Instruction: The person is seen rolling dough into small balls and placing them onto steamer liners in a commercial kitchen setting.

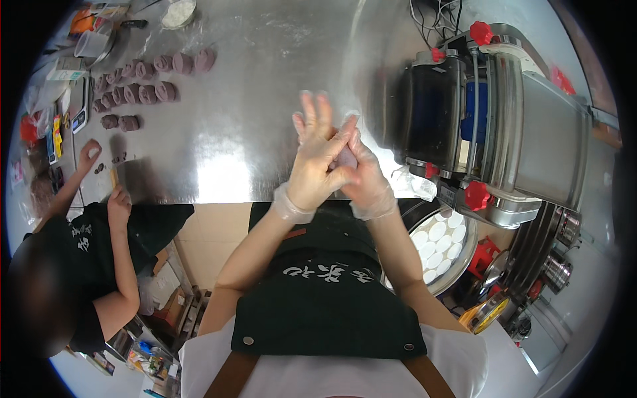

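Observation:
Over the steel table's near edge my hands meet, both in thin clear plastic gloves. My left hand (315,162) lies across the right, its outer fingers stretched away and apart, its thumb and forefinger curved around a pale purplish lump of dough (346,158). Behind that lump, my right hand (369,178) cups it with fingers pointing up and away. Most of the lump is hidden by my fingers. Farther left on the table, several purple dough pieces (146,93) stand in rows, with two darker lumps (120,122) nearer.
A roller machine (491,126) with red knobs stands at the right. Below it sits a round tray (472,249) of white discs. At the left, a co-worker's hands (119,204) hold a scraper (114,178) beside a scale (80,118). A bowl of white powder (178,13) is at the back.

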A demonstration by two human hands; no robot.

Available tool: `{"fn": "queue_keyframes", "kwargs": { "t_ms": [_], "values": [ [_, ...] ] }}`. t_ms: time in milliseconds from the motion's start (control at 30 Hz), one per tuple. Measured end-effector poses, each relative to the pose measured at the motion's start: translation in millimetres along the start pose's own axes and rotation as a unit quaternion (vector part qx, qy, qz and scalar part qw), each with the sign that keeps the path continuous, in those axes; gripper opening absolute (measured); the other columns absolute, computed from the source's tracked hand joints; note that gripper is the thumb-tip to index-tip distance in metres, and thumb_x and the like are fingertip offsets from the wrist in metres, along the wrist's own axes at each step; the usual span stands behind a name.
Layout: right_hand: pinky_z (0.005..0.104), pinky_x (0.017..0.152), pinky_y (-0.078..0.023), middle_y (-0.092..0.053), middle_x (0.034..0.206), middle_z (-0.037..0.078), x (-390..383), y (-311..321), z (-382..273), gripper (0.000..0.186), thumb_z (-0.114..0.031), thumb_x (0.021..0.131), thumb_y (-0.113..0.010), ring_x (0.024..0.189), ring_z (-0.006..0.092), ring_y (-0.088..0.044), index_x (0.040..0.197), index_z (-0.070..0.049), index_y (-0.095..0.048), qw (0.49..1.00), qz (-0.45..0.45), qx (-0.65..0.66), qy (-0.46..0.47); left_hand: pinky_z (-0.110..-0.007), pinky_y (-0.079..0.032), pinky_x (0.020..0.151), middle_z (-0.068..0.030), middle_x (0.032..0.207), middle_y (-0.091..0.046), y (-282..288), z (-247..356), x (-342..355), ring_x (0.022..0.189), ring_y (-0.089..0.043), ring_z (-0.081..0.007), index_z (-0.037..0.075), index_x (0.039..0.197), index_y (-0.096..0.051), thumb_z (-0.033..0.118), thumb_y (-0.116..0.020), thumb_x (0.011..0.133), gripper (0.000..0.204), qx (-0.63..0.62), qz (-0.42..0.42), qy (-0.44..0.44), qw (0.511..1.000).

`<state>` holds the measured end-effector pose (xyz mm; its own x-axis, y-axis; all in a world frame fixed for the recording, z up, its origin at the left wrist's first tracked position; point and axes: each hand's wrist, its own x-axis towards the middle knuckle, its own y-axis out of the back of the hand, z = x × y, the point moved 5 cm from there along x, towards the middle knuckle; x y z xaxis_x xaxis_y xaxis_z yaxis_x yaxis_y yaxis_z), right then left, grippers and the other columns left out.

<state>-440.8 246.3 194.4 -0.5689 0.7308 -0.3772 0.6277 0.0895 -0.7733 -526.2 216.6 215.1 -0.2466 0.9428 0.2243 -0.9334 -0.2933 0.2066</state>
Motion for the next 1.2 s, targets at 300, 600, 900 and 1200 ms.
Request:
{"fn": "queue_keyframes", "kwargs": {
  "t_ms": [300, 600, 900, 1200],
  "values": [
    [0.0412, 0.117, -0.034, -0.041, 0.152, 0.016, -10.8, -12.0, 18.2, 0.068, -0.052, 0.106, -0.038, 0.141, 0.0290, -0.040, 0.149, 0.001, -0.034, 1.000, -0.010, -0.009, 0.010, -0.043, -0.021, 0.116, -0.0223, 0.156, -0.036, -7.5, -30.6, -29.3, 0.143, -0.032, -0.0332, 0.003, 0.146, -0.048, 0.028, -0.072, 0.086, 0.069, -0.310, 0.062, 0.112, 0.942],
    [0.0409, 0.115, -0.036, -0.042, 0.150, 0.016, -9.6, -6.1, 55.7, 0.067, -0.050, 0.105, -0.041, 0.135, 0.0282, -0.045, 0.151, -0.002, -0.031, 0.994, -0.027, 0.072, -0.074, -0.046, -0.023, 0.120, -0.0271, 0.150, -0.045, 27.9, -20.9, -31.0, 0.151, -0.026, -0.0375, 0.002, 0.146, -0.049, 0.021, -0.062, 0.096, 0.055, -0.289, -0.061, 0.090, 0.951],
    [0.0425, 0.115, -0.035, -0.044, 0.147, 0.018, -22.4, 9.6, 113.1, 0.061, -0.045, 0.108, -0.034, 0.135, 0.0289, -0.046, 0.148, 0.001, -0.037, 0.981, 0.111, 0.075, -0.143, -0.041, -0.028, 0.117, -0.0200, 0.150, -0.048, 64.7, -45.7, -56.2, 0.143, -0.041, -0.0305, 0.001, 0.144, -0.051, 0.023, -0.064, 0.095, 0.055, -0.037, -0.108, -0.040, 0.993],
    [0.0395, 0.113, -0.037, -0.051, 0.139, 0.016, -34.0, 32.9, 146.3, 0.059, -0.039, 0.108, -0.035, 0.129, 0.0275, -0.050, 0.146, 0.005, -0.038, 0.981, 0.186, 0.039, 0.022, -0.034, -0.040, 0.109, -0.0197, 0.145, -0.055, 69.1, -92.9, -85.8, 0.126, -0.059, -0.0233, -0.004, 0.147, -0.044, 0.018, -0.057, 0.102, 0.052, -0.103, -0.070, 0.075, 0.989]
  ]
}}
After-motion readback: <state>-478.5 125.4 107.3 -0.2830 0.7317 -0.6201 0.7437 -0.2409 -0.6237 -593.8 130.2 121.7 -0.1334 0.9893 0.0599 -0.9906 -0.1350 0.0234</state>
